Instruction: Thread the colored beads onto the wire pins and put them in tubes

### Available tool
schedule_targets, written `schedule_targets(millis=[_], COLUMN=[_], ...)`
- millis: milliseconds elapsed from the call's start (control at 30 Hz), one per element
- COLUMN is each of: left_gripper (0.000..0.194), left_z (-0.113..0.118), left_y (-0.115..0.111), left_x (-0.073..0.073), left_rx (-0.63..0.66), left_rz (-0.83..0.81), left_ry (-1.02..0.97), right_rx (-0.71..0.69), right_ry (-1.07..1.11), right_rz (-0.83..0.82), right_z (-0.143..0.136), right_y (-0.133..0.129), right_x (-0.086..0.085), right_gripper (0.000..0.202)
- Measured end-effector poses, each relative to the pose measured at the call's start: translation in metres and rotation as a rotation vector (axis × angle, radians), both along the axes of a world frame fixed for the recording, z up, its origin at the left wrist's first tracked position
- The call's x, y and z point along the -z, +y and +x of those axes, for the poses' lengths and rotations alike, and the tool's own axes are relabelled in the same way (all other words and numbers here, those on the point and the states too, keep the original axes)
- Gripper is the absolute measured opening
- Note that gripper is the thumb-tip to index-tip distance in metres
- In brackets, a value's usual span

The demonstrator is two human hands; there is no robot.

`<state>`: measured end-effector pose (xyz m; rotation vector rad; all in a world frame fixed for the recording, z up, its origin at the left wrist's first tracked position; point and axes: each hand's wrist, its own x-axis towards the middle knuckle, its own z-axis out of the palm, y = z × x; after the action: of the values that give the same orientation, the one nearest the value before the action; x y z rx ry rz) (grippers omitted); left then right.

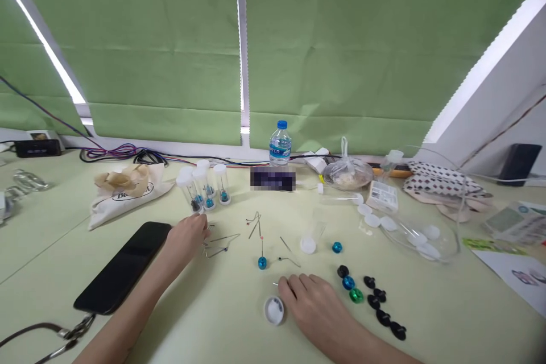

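Note:
My left hand rests on the table with curled fingers, their tips mostly hidden, beside several thin bent metal pins. My right hand is closed low over the table, and the end of a thin metal rod pokes out from its fingers. Just left of that hand lies a white cap with small dark bits inside. Between the hands a blue knob stands with a thin pin rising from it. More bent pins lie around it. Right of them is a clear tube with a white cap.
Clear tubes with blue and dark parts stand behind my left hand. A black phone lies left of it. Blue, green and black knobs lie right of my right hand. A water bottle stands at the back.

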<state>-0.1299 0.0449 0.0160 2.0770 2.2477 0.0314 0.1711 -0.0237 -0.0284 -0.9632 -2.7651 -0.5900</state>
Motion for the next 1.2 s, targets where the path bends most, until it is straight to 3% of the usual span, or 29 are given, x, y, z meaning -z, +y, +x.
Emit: schedule_targets(millis=[233,500,600,733,900,1033,1200], left_gripper=[0.012,0.01,0.011,0.023,0.02,0.016,0.024], left_z=[-0.007,-0.004,0.007,0.027,0.046,0.054,0.058], left_y=[0.004,0.006,0.002,-0.009,-0.025,-0.03,-0.028], left_x=[0.008,0.008,0.004,-0.006,-0.013,-0.005,0.008], left_rx=[0.015,0.007,0.027,0.142,0.432,0.558,0.582], left_rz=[0.033,0.117,0.21,0.296,0.173,0.036,-0.052], left_ry=[-0.07,-0.117,-0.178,-0.333,-0.561,-0.642,-0.666], right_rx=[0.006,-0.047,-0.016,0.074,0.085,0.089,0.125], right_ry=[0.011,0.218,0.299,0.398,0.478,0.524,0.556], right_rz=[-0.023,-0.051,-0.101,-0.168,-0.225,-0.263,-0.291], right_z=[0.0,0.005,0.007,0.008,0.007,0.008,0.011], right_y=[0.002,0.008,0.011,0.012,0.01,0.009,0.008], right_x=[-0.003,0.006,0.005,-0.003,-0.01,-0.011,-0.011], right_gripper=[0.027,0.039,0.026,0.018,0.026,0.027,0.024])
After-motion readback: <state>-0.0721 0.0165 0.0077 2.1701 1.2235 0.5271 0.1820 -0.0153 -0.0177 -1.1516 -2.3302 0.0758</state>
